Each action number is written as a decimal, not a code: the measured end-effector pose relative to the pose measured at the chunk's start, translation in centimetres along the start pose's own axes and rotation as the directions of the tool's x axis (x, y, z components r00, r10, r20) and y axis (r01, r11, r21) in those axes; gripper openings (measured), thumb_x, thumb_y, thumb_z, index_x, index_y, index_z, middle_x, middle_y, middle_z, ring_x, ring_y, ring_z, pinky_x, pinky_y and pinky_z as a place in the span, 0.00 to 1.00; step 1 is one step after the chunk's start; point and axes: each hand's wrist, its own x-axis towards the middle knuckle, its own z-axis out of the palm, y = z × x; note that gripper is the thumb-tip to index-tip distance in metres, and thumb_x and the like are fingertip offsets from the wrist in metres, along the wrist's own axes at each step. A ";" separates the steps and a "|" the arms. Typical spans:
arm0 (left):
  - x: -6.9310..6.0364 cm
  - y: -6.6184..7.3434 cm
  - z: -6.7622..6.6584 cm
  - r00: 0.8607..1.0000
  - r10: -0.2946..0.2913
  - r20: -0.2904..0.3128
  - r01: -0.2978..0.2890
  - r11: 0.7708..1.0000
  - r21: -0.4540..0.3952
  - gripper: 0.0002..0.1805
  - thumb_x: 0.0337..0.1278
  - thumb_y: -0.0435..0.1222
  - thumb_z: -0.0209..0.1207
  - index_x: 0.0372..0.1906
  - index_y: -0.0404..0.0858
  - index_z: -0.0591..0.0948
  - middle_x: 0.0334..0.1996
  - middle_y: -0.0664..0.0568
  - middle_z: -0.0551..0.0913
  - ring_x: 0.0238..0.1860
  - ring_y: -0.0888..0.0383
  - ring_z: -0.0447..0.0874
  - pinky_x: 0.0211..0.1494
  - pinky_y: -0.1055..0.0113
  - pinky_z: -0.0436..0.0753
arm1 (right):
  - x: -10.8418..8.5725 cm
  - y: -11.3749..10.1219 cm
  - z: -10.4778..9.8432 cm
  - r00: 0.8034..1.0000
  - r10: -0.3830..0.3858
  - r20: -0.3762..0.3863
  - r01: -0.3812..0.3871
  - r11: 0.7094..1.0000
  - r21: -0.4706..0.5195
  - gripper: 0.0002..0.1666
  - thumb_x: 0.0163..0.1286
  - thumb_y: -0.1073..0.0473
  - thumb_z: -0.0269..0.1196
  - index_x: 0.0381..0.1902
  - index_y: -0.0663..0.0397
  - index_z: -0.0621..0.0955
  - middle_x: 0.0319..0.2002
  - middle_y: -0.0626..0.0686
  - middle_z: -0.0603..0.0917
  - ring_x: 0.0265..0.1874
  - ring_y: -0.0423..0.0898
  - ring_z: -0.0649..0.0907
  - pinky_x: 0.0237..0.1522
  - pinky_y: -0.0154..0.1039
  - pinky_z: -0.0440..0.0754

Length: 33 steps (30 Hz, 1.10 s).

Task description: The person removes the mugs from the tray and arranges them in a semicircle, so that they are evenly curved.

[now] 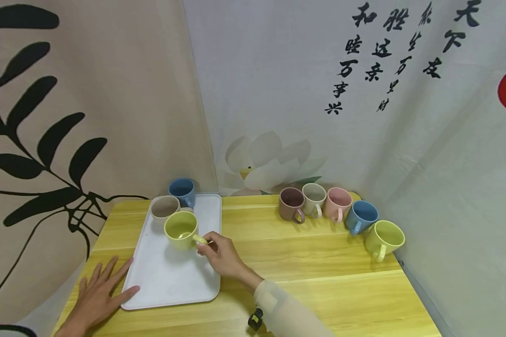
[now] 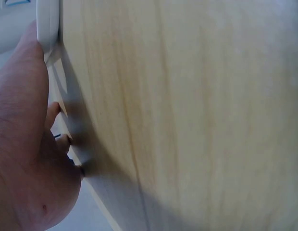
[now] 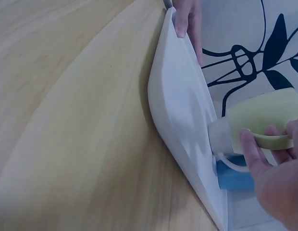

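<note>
My right hand (image 1: 224, 256) pinches the handle of a yellow-green mug (image 1: 181, 230), held over the white tray (image 1: 173, 281). In the right wrist view the same mug (image 3: 264, 118) is gripped by its handle between thumb and fingers. Behind it on the tray are a grey-beige mug (image 1: 164, 209) and a blue mug (image 1: 182, 191) at the far left corner. My left hand (image 1: 99, 297) has its fingers spread at the tray's left edge, thumb on the near left rim; the left wrist view shows this hand (image 2: 24, 134) beside the table edge.
At the back right of the wooden table (image 1: 320, 290) a row holds a dark mauve mug (image 1: 291, 205), a light grey mug (image 1: 314, 198), a pink mug (image 1: 337, 204), a blue mug (image 1: 361, 216) and a yellow-green mug (image 1: 384, 238). A printed curtain (image 1: 278, 93) hangs behind.
</note>
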 end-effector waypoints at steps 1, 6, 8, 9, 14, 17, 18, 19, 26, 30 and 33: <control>0.0 0.0 -0.1 1.000 0.001 -0.001 -0.001 1.000 0.000 0.57 0.74 0.73 0.59 0.94 0.53 0.52 0.89 0.19 0.44 0.82 0.03 0.33 0.71 0.02 0.29 | -0.1 0.0 -0.3 1.000 0.001 0.000 -0.001 1.000 0.000 0.09 0.87 0.57 0.65 0.51 0.58 0.85 0.45 0.63 0.96 0.43 0.55 0.95 0.39 0.25 0.84; 0.0 0.0 0.1 1.000 -0.003 0.001 0.003 1.000 -0.001 0.57 0.74 0.74 0.59 0.94 0.53 0.51 0.89 0.19 0.43 0.82 0.03 0.31 0.71 0.02 0.29 | -0.6 0.0 -1.5 1.000 0.002 -0.002 -0.002 1.000 0.013 0.10 0.88 0.56 0.65 0.52 0.58 0.86 0.46 0.62 0.96 0.44 0.55 0.95 0.42 0.26 0.87; 0.0 0.0 0.1 1.000 -0.006 0.003 0.006 1.000 0.001 0.58 0.74 0.74 0.58 0.94 0.53 0.50 0.89 0.19 0.42 0.82 0.03 0.30 0.71 0.02 0.28 | -0.8 -0.1 -2.0 1.000 0.004 -0.005 -0.004 1.000 0.016 0.11 0.88 0.55 0.65 0.51 0.57 0.86 0.46 0.62 0.96 0.43 0.47 0.94 0.43 0.27 0.88; 0.0 0.0 0.1 1.000 -0.006 0.002 0.006 1.000 0.004 0.58 0.74 0.74 0.58 0.94 0.53 0.50 0.89 0.19 0.43 0.82 0.03 0.31 0.71 0.02 0.28 | -0.9 -0.2 -2.2 1.000 0.006 -0.005 -0.006 1.000 0.014 0.11 0.88 0.54 0.65 0.51 0.57 0.86 0.46 0.61 0.96 0.42 0.43 0.94 0.43 0.27 0.88; 0.1 0.0 0.1 1.000 -0.001 -0.006 0.001 1.000 0.008 0.58 0.74 0.74 0.59 0.94 0.53 0.51 0.89 0.19 0.44 0.82 0.03 0.33 0.71 0.02 0.29 | -1.4 -0.7 -3.5 1.000 0.001 -0.014 -0.001 1.000 -0.006 0.11 0.88 0.54 0.64 0.52 0.57 0.86 0.45 0.61 0.96 0.39 0.33 0.90 0.45 0.27 0.89; 0.1 0.0 0.1 1.000 0.005 -0.010 -0.005 1.000 0.005 0.57 0.74 0.74 0.59 0.94 0.53 0.51 0.89 0.19 0.44 0.82 0.03 0.34 0.71 0.02 0.29 | -1.7 -0.8 -4.2 1.000 -0.007 -0.019 0.007 1.000 -0.013 0.11 0.88 0.56 0.64 0.53 0.58 0.86 0.45 0.60 0.96 0.39 0.33 0.91 0.47 0.33 0.93; 0.1 0.0 0.1 1.000 0.005 -0.010 -0.005 1.000 0.004 0.57 0.74 0.74 0.59 0.94 0.53 0.51 0.89 0.19 0.44 0.82 0.03 0.34 0.71 0.02 0.29 | -1.8 -0.8 -4.4 1.000 -0.012 -0.020 0.012 1.000 -0.012 0.11 0.88 0.56 0.64 0.54 0.59 0.86 0.46 0.61 0.96 0.40 0.34 0.91 0.49 0.37 0.95; 0.1 0.0 0.1 1.000 0.007 -0.010 -0.007 1.000 0.004 0.57 0.74 0.73 0.59 0.94 0.54 0.51 0.89 0.19 0.44 0.82 0.03 0.34 0.70 0.02 0.29 | -1.9 -0.8 -4.7 1.000 -0.015 -0.021 0.015 1.000 -0.011 0.11 0.88 0.57 0.64 0.54 0.59 0.86 0.46 0.61 0.96 0.41 0.36 0.92 0.50 0.41 0.97; 0.1 0.0 0.1 1.000 0.012 -0.014 -0.012 1.000 0.009 0.57 0.74 0.73 0.59 0.94 0.54 0.51 0.89 0.19 0.45 0.82 0.03 0.34 0.70 0.01 0.31 | -2.4 -0.5 -6.4 0.999 -0.023 -0.043 0.023 1.000 0.002 0.11 0.88 0.58 0.63 0.54 0.61 0.86 0.47 0.64 0.94 0.47 0.55 0.96 0.54 0.42 0.97; 0.1 0.0 0.1 1.000 0.009 -0.010 -0.009 1.000 0.006 0.57 0.74 0.73 0.59 0.94 0.54 0.51 0.89 0.19 0.45 0.82 0.03 0.33 0.70 0.01 0.30 | -2.7 -0.4 -7.4 0.997 -0.028 -0.072 0.029 1.000 0.013 0.11 0.88 0.59 0.64 0.54 0.63 0.86 0.47 0.66 0.94 0.47 0.59 0.95 0.52 0.33 0.94; 0.1 0.1 0.1 1.000 0.004 -0.005 -0.004 1.000 0.002 0.57 0.74 0.73 0.59 0.94 0.53 0.51 0.89 0.19 0.44 0.82 0.03 0.32 0.70 0.01 0.29 | -2.9 -0.2 -8.2 0.995 -0.032 -0.097 0.035 0.999 0.024 0.12 0.88 0.59 0.64 0.54 0.65 0.85 0.48 0.67 0.94 0.48 0.63 0.95 0.53 0.31 0.93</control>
